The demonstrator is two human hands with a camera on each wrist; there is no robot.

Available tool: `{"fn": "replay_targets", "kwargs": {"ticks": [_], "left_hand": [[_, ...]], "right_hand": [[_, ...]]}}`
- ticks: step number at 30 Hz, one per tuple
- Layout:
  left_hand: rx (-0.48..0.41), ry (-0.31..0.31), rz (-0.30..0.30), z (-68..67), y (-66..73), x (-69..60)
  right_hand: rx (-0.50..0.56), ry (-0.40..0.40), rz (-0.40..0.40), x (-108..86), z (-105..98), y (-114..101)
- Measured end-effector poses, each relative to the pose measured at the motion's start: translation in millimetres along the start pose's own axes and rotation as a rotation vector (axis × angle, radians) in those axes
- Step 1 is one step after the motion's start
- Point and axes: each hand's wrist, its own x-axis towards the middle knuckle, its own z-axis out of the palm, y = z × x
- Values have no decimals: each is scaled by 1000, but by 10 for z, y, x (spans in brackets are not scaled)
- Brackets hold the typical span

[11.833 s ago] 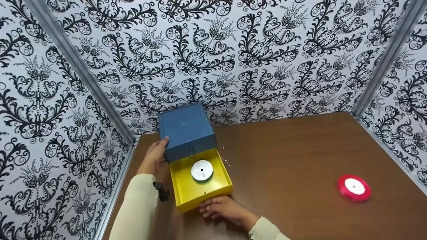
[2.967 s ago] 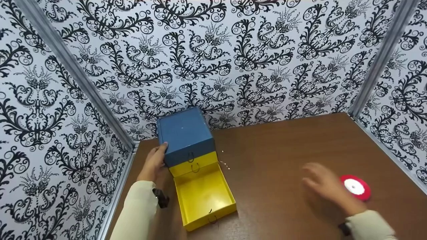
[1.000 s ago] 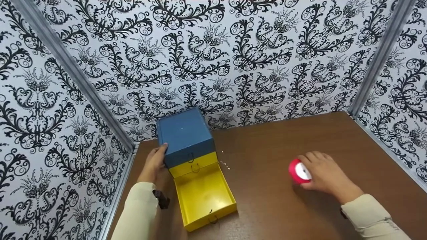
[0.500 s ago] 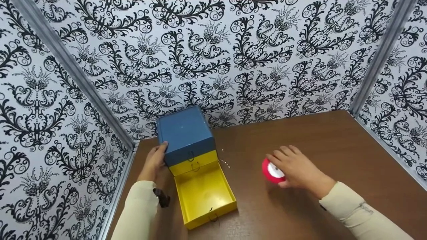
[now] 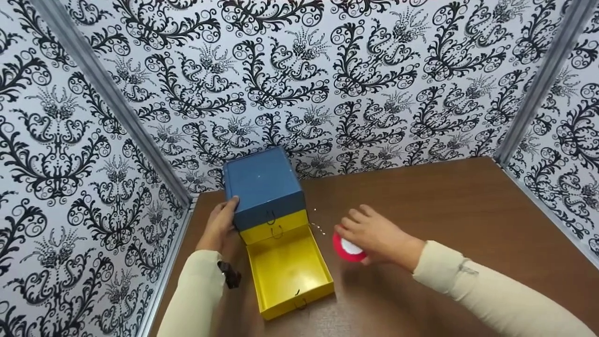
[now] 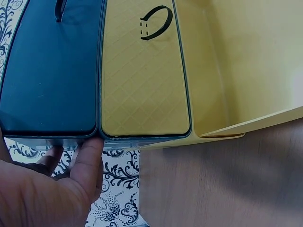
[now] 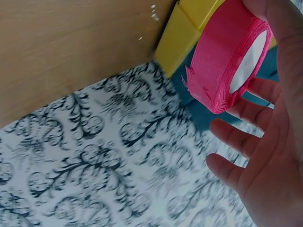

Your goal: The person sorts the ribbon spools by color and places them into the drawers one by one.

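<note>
A small chest (image 5: 262,178) has a blue top drawer (image 6: 52,71), a yellow middle drawer (image 6: 144,90) and a yellow bottom drawer (image 5: 290,271). The bottom drawer is pulled well out, with nothing lying in it; the two above are in. My left hand (image 5: 220,227) rests against the chest's left side, thumb by its top edge, fingers (image 6: 87,163) extended along the side. To the right of the open drawer, my right hand (image 5: 381,238) holds a spool of pinkish-red ribbon (image 7: 222,52) above the table, between thumb and fingers. The spool's white side (image 7: 248,61) faces the palm.
The brown table (image 5: 421,201) extends to the right of the chest. Patterned black-and-white walls (image 5: 374,93) stand behind and at both sides. Tiny white bits (image 5: 319,228) lie beside the chest. Black loop handles (image 5: 301,304) hang on the drawer fronts.
The middle drawer, earlier out with a white-faced spool in it, is in; the bottom one is out. My right hand has picked up the ribbon spool and moved it left. My left hand stays.
</note>
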Motion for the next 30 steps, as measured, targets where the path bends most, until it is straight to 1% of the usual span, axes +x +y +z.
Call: {"fn": "replay_targets", "kwargs": {"ticks": [3,8,11,16,20,23,27,30], "left_hand": [[-6,-3,-10,-2,-6,0],[11,0,3,-9,-3,10],[23,3,13,-6,5,16],[23,13,12,-4,9,28],[-56,8,0,23,11,32],[-98,7,-12,35,0,32],[-78,25,-4,31,-15,40],[-71,25,3,34,-11,52]], "right_hand": [[-34,-6,-43,156,-20,-68],[-85,1,-109,421,-31,-177],[-101,10,-129,569,-11,-255],[-82,24,-135,807,92,-443],[-88,39,-145,969,228,-607],[-93,36,-144,1076,335,-706],[-90,23,-133,1179,456,-807],[-101,2,-120,1215,528,-862]]}}
